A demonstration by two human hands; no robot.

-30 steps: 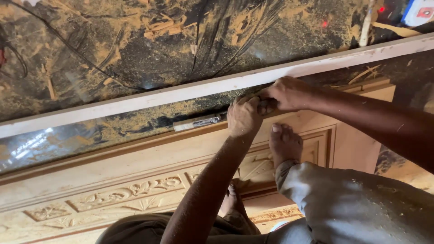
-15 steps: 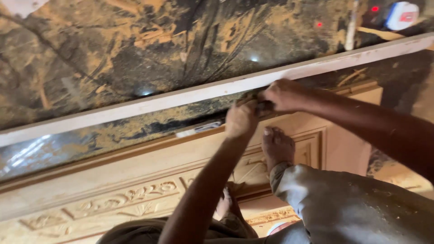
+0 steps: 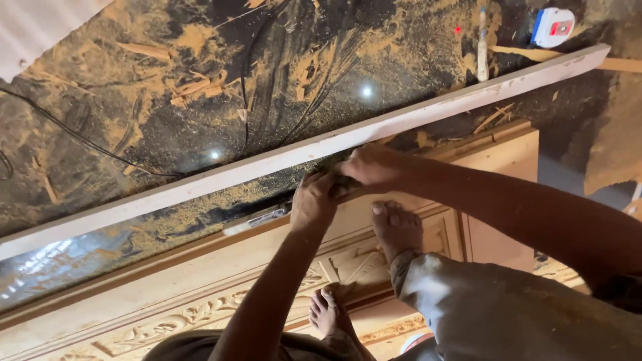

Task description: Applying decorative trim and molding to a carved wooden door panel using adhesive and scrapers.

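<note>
Head view, left to right: a long pale wooden strip [image 3: 200, 180] runs from the lower left edge up to the upper right, lying on a dark glossy floor [image 3: 134, 107] dusted with orange sawdust. A thin black cable [image 3: 80, 144] snakes over the floor above the strip. Below the strip sits a carved wooden panel [image 3: 167, 314] with floral relief, and a small pale chisel-like tool [image 3: 257, 219] lies at its upper edge.

Your left hand [image 3: 315, 204] is curled narrow, fist-like, gripping a small dark object [image 3: 342, 184] right at the strip's lower edge; what that object is, cannot tell. Your right hand [image 3: 374, 167] is just beside it, touching the left, fingers closed down over the same spot and pressed against the strip. Whether the right hand really grips the object or only the strip, cannot tell.

Below your hands, your right foot [image 3: 396, 230] rests bare on the panel, your left foot [image 3: 328, 311] lower down, also bare. Grey trouser leg [image 3: 495, 314] fills the lower right.

Far upper right: a white marker-like stick [image 3: 482, 47] stands on the floor, and a white-and-blue tape measure [image 3: 552, 27] sits near the strip's far end
</note>
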